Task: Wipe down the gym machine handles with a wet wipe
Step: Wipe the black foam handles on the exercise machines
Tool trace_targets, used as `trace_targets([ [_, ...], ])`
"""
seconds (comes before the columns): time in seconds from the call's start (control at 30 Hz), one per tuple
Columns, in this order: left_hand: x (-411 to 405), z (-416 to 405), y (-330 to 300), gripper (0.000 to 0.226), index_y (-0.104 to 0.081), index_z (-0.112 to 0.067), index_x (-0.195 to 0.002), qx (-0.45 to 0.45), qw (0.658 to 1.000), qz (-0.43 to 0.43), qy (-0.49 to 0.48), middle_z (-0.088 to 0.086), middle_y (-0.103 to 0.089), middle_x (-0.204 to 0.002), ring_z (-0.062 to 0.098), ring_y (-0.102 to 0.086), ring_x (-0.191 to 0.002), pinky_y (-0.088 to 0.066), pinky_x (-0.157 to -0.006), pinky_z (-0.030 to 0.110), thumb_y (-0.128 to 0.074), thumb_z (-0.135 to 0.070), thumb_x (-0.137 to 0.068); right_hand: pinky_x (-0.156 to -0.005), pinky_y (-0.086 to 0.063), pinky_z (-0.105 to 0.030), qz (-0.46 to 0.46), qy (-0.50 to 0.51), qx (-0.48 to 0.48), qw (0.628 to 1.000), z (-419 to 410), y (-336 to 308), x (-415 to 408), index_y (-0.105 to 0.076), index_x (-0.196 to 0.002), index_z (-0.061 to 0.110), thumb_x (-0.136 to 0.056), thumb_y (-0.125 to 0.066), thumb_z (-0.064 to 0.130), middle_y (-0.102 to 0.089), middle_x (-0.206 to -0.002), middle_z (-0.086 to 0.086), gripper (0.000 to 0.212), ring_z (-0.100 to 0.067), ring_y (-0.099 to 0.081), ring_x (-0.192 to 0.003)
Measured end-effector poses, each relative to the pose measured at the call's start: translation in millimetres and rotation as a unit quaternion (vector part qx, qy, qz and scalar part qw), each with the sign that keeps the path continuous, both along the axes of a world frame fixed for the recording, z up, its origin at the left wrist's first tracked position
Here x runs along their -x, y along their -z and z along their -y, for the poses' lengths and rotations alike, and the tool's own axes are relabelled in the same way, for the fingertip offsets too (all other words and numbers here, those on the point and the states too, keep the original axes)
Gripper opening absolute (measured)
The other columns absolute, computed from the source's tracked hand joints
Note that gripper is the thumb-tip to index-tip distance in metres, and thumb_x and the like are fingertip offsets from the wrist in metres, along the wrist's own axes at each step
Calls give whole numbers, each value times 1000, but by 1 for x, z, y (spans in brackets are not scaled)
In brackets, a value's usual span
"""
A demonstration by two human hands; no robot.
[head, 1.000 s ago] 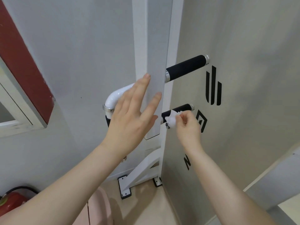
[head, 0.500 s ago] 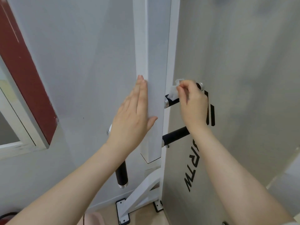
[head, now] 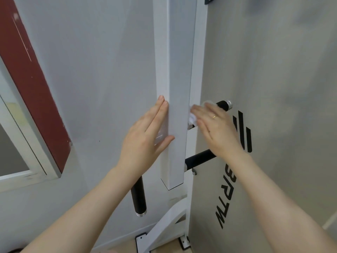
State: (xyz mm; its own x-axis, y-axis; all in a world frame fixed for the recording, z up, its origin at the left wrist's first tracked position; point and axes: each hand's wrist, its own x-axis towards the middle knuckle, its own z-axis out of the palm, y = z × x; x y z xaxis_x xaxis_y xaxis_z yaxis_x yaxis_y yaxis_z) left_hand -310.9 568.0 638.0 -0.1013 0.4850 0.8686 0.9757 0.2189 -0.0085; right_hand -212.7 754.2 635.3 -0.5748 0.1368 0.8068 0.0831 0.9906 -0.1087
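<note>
Head view | left hand [head: 145, 137] flat on white post [head: 173, 88], fingers straight and together | right hand [head: 215, 128] presses wet wipe [head: 193, 119] around upper black handle [head: 222, 105], centre-right, fingers curled, motion-blurred

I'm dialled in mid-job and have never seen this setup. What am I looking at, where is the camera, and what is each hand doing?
There is one view, from a camera worn on the person's head, looking forward and down at two bare arms. No robot is involved. The white upright post belongs to a gym machine standing against the wall. Black padded handles stick out of it: an upper handle, a lower handle and a hanging handle on the left. The left hand rests flat and open against the post. The right hand holds a crumpled white wet wipe against the upper handle near the post; motion blur hides the exact grip.
</note>
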Motion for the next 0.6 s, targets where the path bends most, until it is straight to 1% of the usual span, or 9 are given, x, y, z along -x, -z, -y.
trace_targets([
  [0.07, 0, -1, 0, 64, -29, -13, -140, 5, 1000, 17, 7, 3, -30, -148, 15, -42, -124, -42, -89, 24, -51, -38, -85, -103, -32, -41, -27, 58, 78, 995, -4, 0, -1, -57, -125, 11, -94, -26, 33, -56, -132, -3, 49, -32, -42, -126],
  [0.1, 0, -1, 0, 65, -29, -15, -141, 5, 1000, 28, 6, 0, -30, -148, 15, -43, -121, -45, -87, 25, -51, -39, -85, -105, -29, -40, -29, 62, 86, 994, 2, 3, 1, -55, -126, 10, -94, -24, 34, -54, -135, -4, 51, -32, -38, -128],
  [0.17, 2, -1, 0, 64, -29, -17, -141, 0, 999, 38, 5, -2, -30, -148, 15, -46, -116, -48, -83, 27, -51, -40, -85, -107, -25, -35, -5, 19, 34, 999, 16, 11, 6, -53, -128, 7, -95, -25, 30, -52, -136, -6, 49, -30, -38, -130],
  [0.23, 3, -1, 0, 64, -30, -15, -140, -1, 999, 38, 9, 0, -30, -148, 16, -47, -115, -47, -82, 26, -52, -39, -85, -107, -29, -37, 18, -35, -23, 999, 10, 12, 4, -53, -129, 6, -95, -27, 26, -54, -134, -8, 47, -30, -42, -128],
  [0.3, 4, 0, 0, 64, -29, -16, -141, 6, 999, 44, 11, -1, -29, -149, 15, -47, -116, -48, -81, 25, -51, -38, -85, -104, -32, -38, 6, -12, 25, 1000, -8, 4, 2, -55, -127, 8, -94, -25, 30, -56, -132, -7, 50, -29, -44, -129],
  [0.4, 1, 0, -2, 64, -27, -21, -141, 7, 996, 83, 35, -7, -27, -149, 9, -39, -126, -42, -90, 21, -51, -38, -84, -105, -27, -33, -50, 61, 123, 989, -9, 0, 6, -57, -124, 8, -93, -21, 38, -57, -130, -6, 56, -27, -39, -132],
  [0.47, 0, -1, -4, 66, -26, -24, -140, -5, 992, 115, 50, -11, -27, -147, 6, -36, -130, -34, -98, 18, -54, -38, -81, -106, -26, -32, -34, 44, 92, 994, 7, 4, 13, -57, -121, 4, -93, -27, 31, -59, -127, -9, 50, -30, -41, -129],
  [0.53, 0, -1, -5, 70, -30, -28, -139, -26, 985, 163, 60, -12, -33, -145, 7, -38, -129, -32, -100, 16, -63, -37, -78, -103, -33, -35, -11, -7, 4, 1000, 7, 7, 10, -59, -119, 3, -94, -33, 22, -62, -122, -10, 41, -31, -48, -122],
  [0.6, -2, 1, -9, 70, -35, -34, -136, -37, 971, 230, 56, -10, -38, -143, 9, -40, -126, -34, -98, 16, -72, -32, -77, -99, -39, -38, -22, -4, 7, 1000, -10, 2, 4, -60, -117, 4, -93, -36, 18, -63, -120, -9, 36, -31, -52, -118],
])
